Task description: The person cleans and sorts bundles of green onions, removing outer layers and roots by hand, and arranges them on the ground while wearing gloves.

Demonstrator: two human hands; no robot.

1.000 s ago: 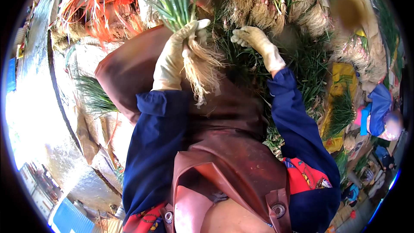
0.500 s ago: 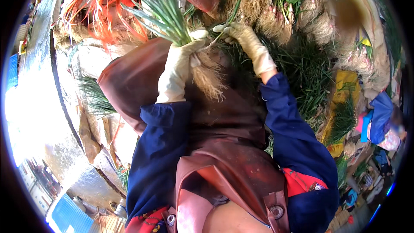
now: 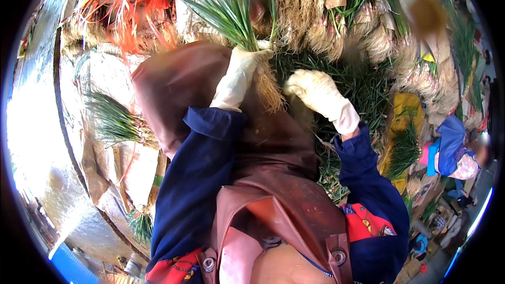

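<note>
My left hand [image 3: 243, 62], in a pale rubber glove, is closed round a bunch of green onions [image 3: 235, 16]. Their leaves fan up and away from me, and the tan roots [image 3: 269, 90] hang below the fist over the brown apron. One stalk stands a little apart at the bunch's right side. Just right of the roots, and apart from them, is my right hand [image 3: 314, 88], in a matching glove. Its fingers are curled in; whatever they hold, if anything, is hidden. A faint brownish blur shows beneath it.
Loose green leaves [image 3: 363, 81] are heaped right of my knees. Rooted bunches [image 3: 302, 8] lie in a row at the far side. Orange-red plastic strips [image 3: 131, 0] spread at the far left. Another bunch [image 3: 113, 118] lies left of the apron, and a yellow sack [image 3: 402, 110] lies to the right.
My right hand has come away from the bunch, back toward me and slightly right. The left hand and its bunch have shifted right, and the view has moved a little.
</note>
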